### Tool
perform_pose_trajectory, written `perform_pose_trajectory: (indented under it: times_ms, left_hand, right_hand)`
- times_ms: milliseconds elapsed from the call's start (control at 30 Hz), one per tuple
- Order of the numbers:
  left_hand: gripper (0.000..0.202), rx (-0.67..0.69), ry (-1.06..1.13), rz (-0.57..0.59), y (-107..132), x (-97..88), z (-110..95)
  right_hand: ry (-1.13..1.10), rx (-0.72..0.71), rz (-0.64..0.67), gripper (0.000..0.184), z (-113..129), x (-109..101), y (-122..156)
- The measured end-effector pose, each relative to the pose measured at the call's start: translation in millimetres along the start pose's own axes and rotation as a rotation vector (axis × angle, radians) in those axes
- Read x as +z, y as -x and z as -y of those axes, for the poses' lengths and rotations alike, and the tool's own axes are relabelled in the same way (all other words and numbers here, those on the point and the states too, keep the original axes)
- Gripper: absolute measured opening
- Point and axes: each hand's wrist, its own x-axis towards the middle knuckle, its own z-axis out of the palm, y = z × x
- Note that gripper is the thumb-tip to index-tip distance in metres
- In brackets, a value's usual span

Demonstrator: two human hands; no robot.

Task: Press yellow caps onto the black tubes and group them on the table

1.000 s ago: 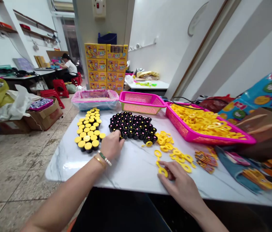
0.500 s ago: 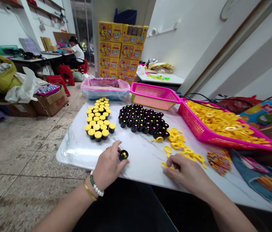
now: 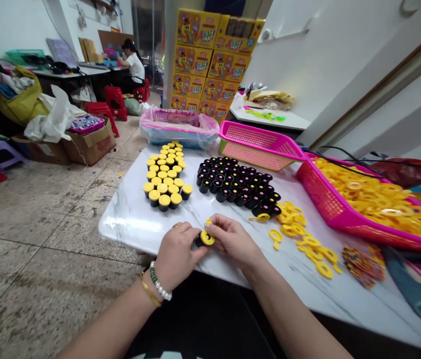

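Observation:
My left hand [image 3: 178,250] is closed around a small black cup [image 3: 198,241] near the table's front edge, tilted with its mouth toward my right hand. Thumb and fingers of my right hand [image 3: 235,240] pinch a yellow plastic ring with a tab [image 3: 207,239], which lies against the cup's mouth. Whether it is seated in the cup, I cannot tell. Beyond my hands stand several cups with yellow tops [image 3: 164,200] and, right of them, a cluster of open black cups [image 3: 225,192] with pink or yellow centres. Loose yellow rings [image 3: 309,242] lie to the right of my right hand.
A pink basket [image 3: 318,207] heaped with yellow rings stands at the right, near a pile of printed packets [image 3: 361,264]. Another pink basket [image 3: 258,130] and a plastic-lined basket [image 3: 180,137] are at the table's far side. Stacked yellow boxes [image 3: 193,60] and a seated person [image 3: 134,67] are beyond.
My right hand has picked up a yellow ring from the table and moved left, bringing it to the cup's mouth. The left hand still holds the cup, now tilted more. The view has shifted.

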Motion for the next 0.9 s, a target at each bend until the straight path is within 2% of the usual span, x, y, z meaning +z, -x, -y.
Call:
perform_pose_trajectory:
  times_ms: [200,367,433,500,600,667,800,900]
  left_hand:
    - [0.011,-0.006,-0.043,0.022,1,-0.4,-1]
    - [0.009,-0.076,-0.048,0.101,-1,-8.5,-5]
    - [0.011,-0.127,0.071,0.156,-1,-13.7,-9]
    - [0.021,-0.190,0.221,0.198,-1,-18.0,-13]
    - [0.036,-0.242,0.330,0.189,-1,-20.4,-18]
    - [0.035,-0.245,0.348,0.185,-1,-19.6,-18]
    - [0.033,-0.254,0.392,0.207,-3,-15.8,-15]
    - [0.027,-0.271,0.400,0.144,3,-11.4,-18]
  right_hand:
    - [0.103,-0.055,-0.067,0.042,-7,1,7]
    - [0.289,-0.150,-0.127,0.039,-12,2,7]
    - [0.276,-0.158,-0.091,0.038,-11,2,6]
    - [0.211,-0.112,0.008,0.040,-8,0,5]
    - [0.171,0.000,0.126,0.040,-2,-2,7]
    - [0.189,0.027,0.127,0.039,-1,-3,8]
    - [0.201,-0.007,0.083,0.036,-4,-1,10]
    - [0.195,-0.039,0.049,0.035,-7,2,11]
